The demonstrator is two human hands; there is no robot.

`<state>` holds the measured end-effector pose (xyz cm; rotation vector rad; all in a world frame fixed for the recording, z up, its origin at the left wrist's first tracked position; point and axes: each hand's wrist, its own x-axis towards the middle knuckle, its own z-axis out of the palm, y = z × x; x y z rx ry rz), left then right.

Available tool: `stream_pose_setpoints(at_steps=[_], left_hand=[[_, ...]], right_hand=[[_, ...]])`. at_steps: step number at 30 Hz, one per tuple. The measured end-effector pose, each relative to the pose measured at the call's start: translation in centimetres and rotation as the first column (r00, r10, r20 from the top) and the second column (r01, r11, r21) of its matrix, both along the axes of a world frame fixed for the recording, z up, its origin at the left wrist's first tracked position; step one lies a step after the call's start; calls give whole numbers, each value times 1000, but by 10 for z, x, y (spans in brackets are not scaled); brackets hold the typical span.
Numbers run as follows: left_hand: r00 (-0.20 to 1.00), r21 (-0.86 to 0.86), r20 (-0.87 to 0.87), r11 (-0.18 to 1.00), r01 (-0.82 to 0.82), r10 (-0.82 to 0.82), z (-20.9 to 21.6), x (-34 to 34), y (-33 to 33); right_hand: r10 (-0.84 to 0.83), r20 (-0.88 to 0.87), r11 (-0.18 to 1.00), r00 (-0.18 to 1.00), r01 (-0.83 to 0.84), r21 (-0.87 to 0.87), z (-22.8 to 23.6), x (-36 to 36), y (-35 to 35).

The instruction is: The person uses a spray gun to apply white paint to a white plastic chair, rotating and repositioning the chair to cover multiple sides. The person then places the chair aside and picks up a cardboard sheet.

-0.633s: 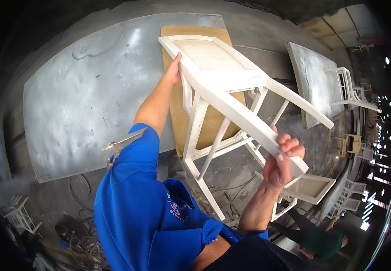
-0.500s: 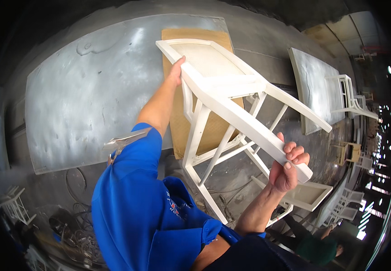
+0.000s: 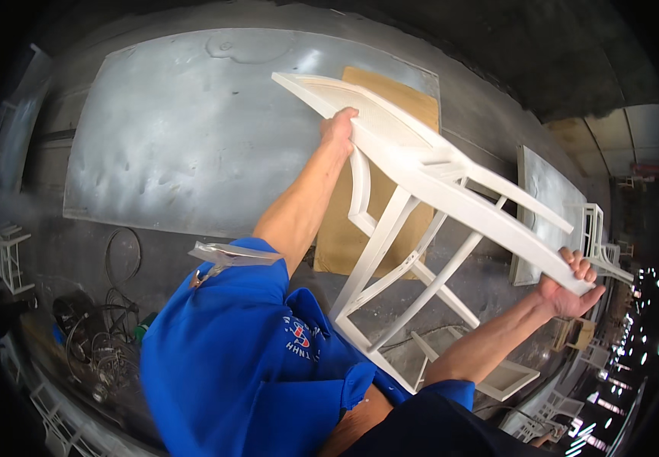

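Observation:
A white wooden chair [image 3: 421, 177] hangs tilted on its side before me, its legs and stretchers pointing down toward my chest. My left hand [image 3: 339, 128] is closed round the long side rail, beside the panelled back. Further right, my right hand [image 3: 569, 286] grips the far end of that same rail, fingers over the top and thumb sticking out past the end. Behind the chair, a brown cardboard sheet [image 3: 331, 247] is partly covered by its frame.
A large grey metal sheet [image 3: 169, 145] fills the far left. Coiled hoses and cables [image 3: 101, 335] lie at lower left, near a white slatted frame [image 3: 13, 259]. Another panel [image 3: 554, 179] with a white chair [image 3: 594, 228] stands at right. A white framed panel [image 3: 508, 377] is below the held chair.
Both hands have shifted right with the chair, which has turned so its panelled back looks narrower. My right arm is stretched out further, and its thumb now points outward.

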<state>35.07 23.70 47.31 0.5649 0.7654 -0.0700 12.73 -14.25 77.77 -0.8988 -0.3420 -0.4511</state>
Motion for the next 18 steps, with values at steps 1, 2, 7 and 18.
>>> stream_pose_setpoints(at_steps=[1, 2, 7, 18], left_hand=[[999, -8, 28, 999, -42, 42, 12, 4, 21], [995, -11, 62, 997, -82, 83, 32, 17, 45], [918, 32, 344, 974, -223, 199, 168, 64, 178], [525, 602, 780, 181, -777, -341, 380, -11, 241]], right_hand=[[-33, -3, 999, 999, 33, -2, 10, 14, 7], [35, 23, 999, 999, -36, 24, 19, 35, 13], [104, 77, 963, 992, -120, 242, 62, 104, 62], [75, -680, 468, 729, 577, 669, -279, 79, 251]])
